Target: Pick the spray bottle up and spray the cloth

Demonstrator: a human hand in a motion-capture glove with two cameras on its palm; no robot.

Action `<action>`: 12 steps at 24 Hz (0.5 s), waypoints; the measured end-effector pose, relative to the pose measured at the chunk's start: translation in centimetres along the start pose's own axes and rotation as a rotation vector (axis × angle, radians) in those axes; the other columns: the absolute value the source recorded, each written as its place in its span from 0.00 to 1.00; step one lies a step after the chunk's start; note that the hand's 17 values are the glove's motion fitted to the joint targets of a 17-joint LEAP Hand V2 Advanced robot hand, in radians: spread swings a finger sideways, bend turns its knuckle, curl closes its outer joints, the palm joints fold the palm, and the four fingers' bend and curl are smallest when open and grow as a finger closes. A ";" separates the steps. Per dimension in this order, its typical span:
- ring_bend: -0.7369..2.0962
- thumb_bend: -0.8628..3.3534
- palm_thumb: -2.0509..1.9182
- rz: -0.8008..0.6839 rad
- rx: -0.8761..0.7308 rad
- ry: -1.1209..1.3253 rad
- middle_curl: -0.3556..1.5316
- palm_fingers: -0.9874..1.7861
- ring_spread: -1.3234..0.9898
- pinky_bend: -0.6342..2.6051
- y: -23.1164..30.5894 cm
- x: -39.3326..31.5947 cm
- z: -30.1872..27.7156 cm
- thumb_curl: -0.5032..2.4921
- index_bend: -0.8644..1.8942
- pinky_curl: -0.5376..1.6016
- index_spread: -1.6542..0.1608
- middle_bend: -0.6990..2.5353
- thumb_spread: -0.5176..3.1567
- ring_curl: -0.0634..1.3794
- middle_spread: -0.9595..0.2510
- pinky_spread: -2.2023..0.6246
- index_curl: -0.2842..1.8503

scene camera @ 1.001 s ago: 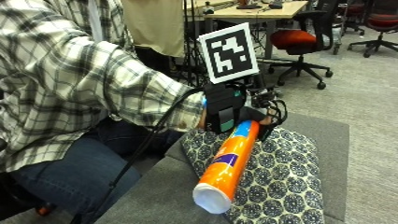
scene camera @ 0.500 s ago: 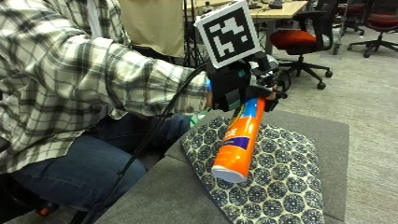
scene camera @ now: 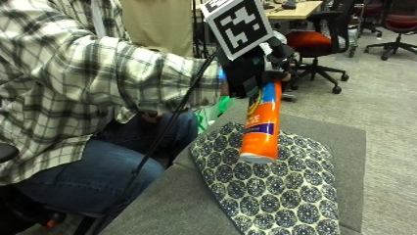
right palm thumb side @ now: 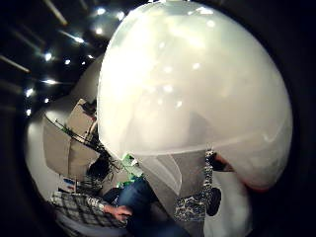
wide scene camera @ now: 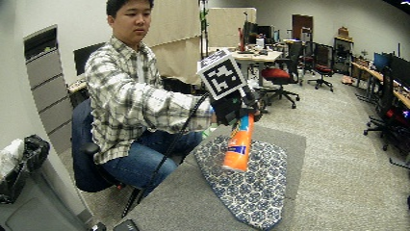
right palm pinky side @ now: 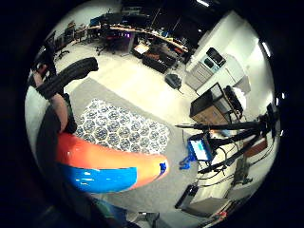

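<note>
Above the patterned cloth [scene camera: 273, 188], the gloved right hand [scene camera: 251, 68] holds an orange spray bottle [scene camera: 262, 120] by its upper end, fingers curled round the neck. The bottle hangs nearly upright with its flat base pointing down, clear of the fabric, its body orange with a blue band and dark lettering. In the wide outside view the same arrangement reads as follows: right hand [wide scene camera: 234, 108] at the bottle top, spray bottle [wide scene camera: 238, 143] tilted slightly, base toward 6 o'clock, cloth [wide scene camera: 247, 185] directly beneath. The cloth (white with a repeating dark-blue medallion print) lies flat on a grey felt-covered table [scene camera: 163, 205], one corner pointing toward the seated person at about 9 o'clock from the bottle. The person wears a plaid shirt [scene camera: 72, 83] and blue jeans [scene camera: 98, 171]. In the little-finger-side palm view the spray bottle [right palm pinky side: 109, 166] fills the area beside the palm, with the cloth [right palm pinky side: 121, 128] on the table beyond it. In the thumb-side palm view a pale translucent rounded surface [right palm thumb side: 197, 89] covers most of the field; what it is cannot be told, and the cloth [right palm thumb side: 192, 207] shows past it. Red office chairs [scene camera: 319, 41] stand at about 1 o'clock beyond the table.
</note>
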State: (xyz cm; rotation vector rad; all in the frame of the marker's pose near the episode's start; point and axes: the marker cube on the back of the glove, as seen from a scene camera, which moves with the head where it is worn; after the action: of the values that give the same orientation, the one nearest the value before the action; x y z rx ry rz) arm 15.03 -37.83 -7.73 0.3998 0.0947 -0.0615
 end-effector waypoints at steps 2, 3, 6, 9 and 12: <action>0.46 0.20 0.78 -0.017 0.012 -0.033 0.50 0.81 0.50 0.35 -0.5 -1.0 -0.1 0.44 0.42 0.46 0.78 0.39 0.23 0.41 0.68 0.72 0.44; 0.46 0.20 0.78 -0.025 0.021 -0.056 0.50 0.81 0.50 0.35 -0.7 -1.6 -0.1 0.44 0.42 0.46 0.78 0.39 0.23 0.41 0.68 0.72 0.44; 0.46 0.20 0.78 -0.046 0.056 -0.134 0.50 0.81 0.50 0.35 -1.7 -3.5 -0.2 0.44 0.42 0.46 0.78 0.39 0.23 0.41 0.68 0.72 0.44; 0.46 0.20 0.78 -0.078 0.087 -0.201 0.50 0.81 0.50 0.35 -2.6 -5.6 -0.3 0.44 0.42 0.47 0.78 0.39 0.23 0.41 0.68 0.72 0.44; 0.46 0.20 0.78 -0.114 0.100 -0.242 0.50 0.81 0.50 0.35 -3.4 -7.6 -0.1 0.44 0.42 0.47 0.78 0.39 0.23 0.41 0.68 0.72 0.44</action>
State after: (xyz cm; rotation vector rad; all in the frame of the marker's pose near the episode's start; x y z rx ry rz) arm 7.18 -40.63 -8.32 0.4832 -0.1247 -0.2271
